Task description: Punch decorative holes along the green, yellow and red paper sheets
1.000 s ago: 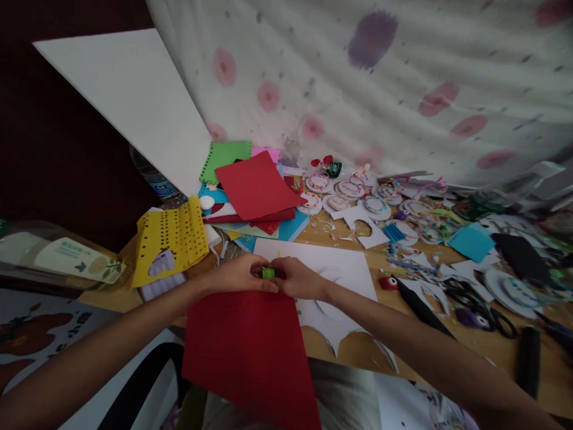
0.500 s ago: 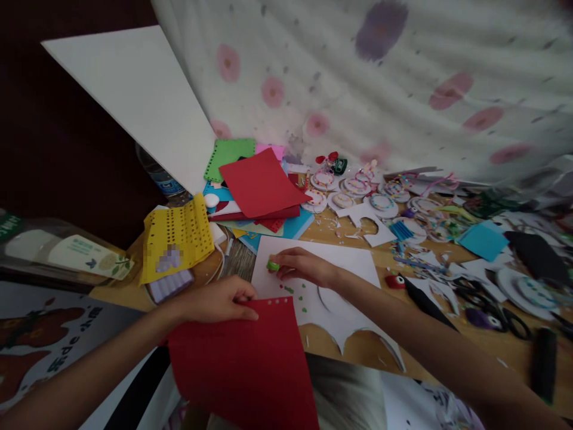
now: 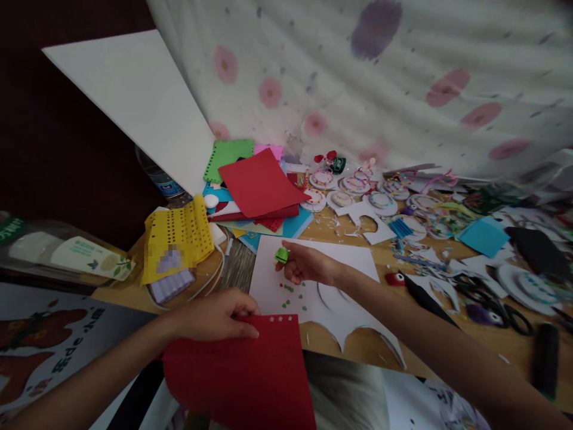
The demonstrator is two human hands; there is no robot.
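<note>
My left hand (image 3: 224, 315) is closed on the top edge of a red sheet (image 3: 250, 370), thumb on top. Several small star-shaped holes run along that edge, right of the thumb. In the fingers of my right hand (image 3: 308, 263) is a small green craft punch (image 3: 282, 255), held above a white sheet (image 3: 358, 260) and apart from the red one. Below the punch, tiny green cutouts (image 3: 289, 288) and a red one lie scattered on the white sheet, whose near edge is cut into curves.
Stacked coloured sheets (image 3: 264, 182) and a yellow punched sheet (image 3: 179, 239) lie at the left. Paper discs with beaded rings (image 3: 380, 203) crowd the back. Scissors (image 3: 514, 316), a red punch (image 3: 396, 278) and a purple punch (image 3: 483, 315) are at the right. A large bottle (image 3: 67, 251) is far left.
My right hand has lifted and turned, bringing the green punch slightly up and to the right. The red sheet's top edge, in my left hand, has dropped a little.
</note>
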